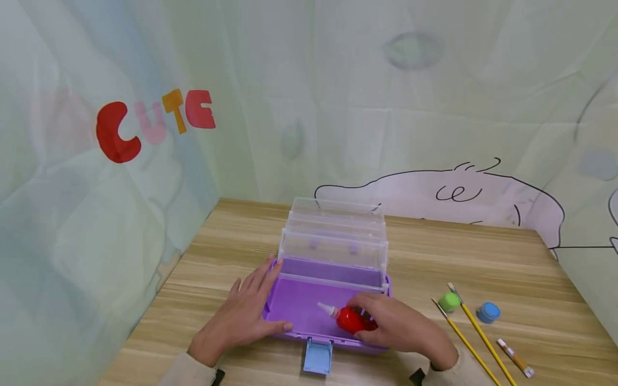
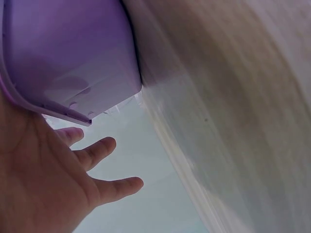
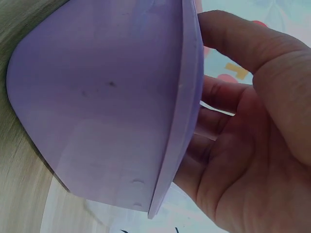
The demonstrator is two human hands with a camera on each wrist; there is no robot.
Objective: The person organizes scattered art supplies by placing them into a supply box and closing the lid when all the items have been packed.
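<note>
Bottle (image 1: 350,320) is showing over open box (image 1: 299,305), nozzle (image 1: 326,308) pointing left; we are pinching it in right grip (image 1: 401,323), spreading left grip (image 1: 243,316) at box's left side. For control, we are wanting light squeeze, nozzle clear, box steadied.

- Two yellow-handled paintbrushes (image 1: 484,337) lay side by side on the wood-grain tabletop (image 1: 444,254).
- A small green pot (image 1: 449,302) stood between their upper ends.
- A blue-lidded pot (image 1: 488,312) sat right of them, near a short brown-and-white stick (image 1: 514,357).
- Pale cloth (image 1: 309,134) hung behind, printed with "CUTE" lettering (image 1: 175,104).
</note>
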